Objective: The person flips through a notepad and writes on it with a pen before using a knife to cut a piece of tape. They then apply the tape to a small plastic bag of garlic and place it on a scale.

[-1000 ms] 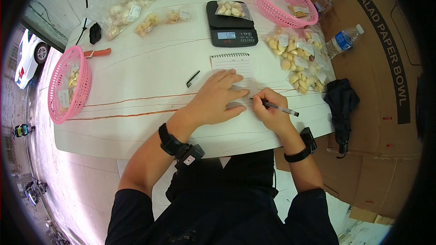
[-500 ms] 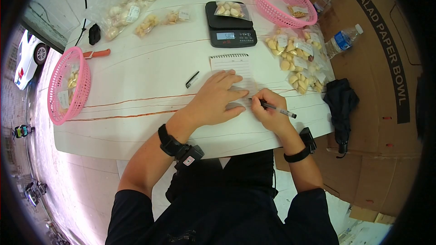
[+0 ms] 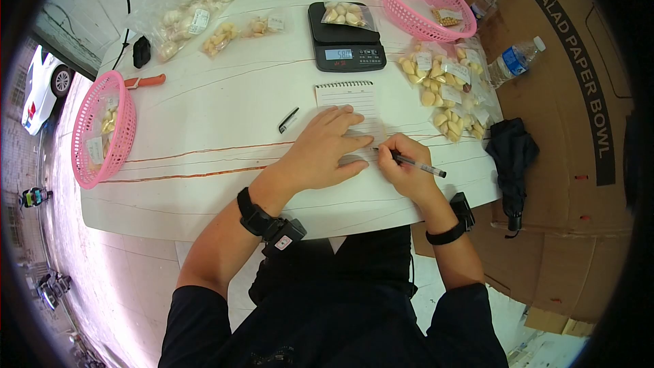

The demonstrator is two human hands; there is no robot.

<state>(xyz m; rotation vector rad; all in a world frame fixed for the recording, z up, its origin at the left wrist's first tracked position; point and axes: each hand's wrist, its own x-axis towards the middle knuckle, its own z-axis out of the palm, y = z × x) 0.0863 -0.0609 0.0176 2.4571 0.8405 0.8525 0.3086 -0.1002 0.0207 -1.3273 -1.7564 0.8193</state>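
Note:
My right hand (image 3: 407, 167) grips a black pen (image 3: 421, 164), its tip down at the lower right of a spiral notepad (image 3: 347, 95). Across the notepad's lower left lies my left hand (image 3: 325, 150), palm down with fingers spread, covering part of the lined page. A black pen cap (image 3: 288, 120) rests on the table left of the notepad. Beyond the notepad stands a black digital scale (image 3: 349, 48), its display lit and reading about 580. On the scale sits a clear bag of pale garlic cloves (image 3: 345, 15).
Several labelled bags of cloves (image 3: 443, 82) lie on the right, near a pink basket (image 3: 426, 17), water bottles (image 3: 516, 61) and a folded black umbrella (image 3: 511, 163). On the left are another pink basket (image 3: 83, 133), an orange-handled knife (image 3: 146, 81) and a bag of garlic bulbs (image 3: 180, 24).
The pen's rear end has shifted very slightly to the right in my right hand. My left hand and the notepad stay where they were.

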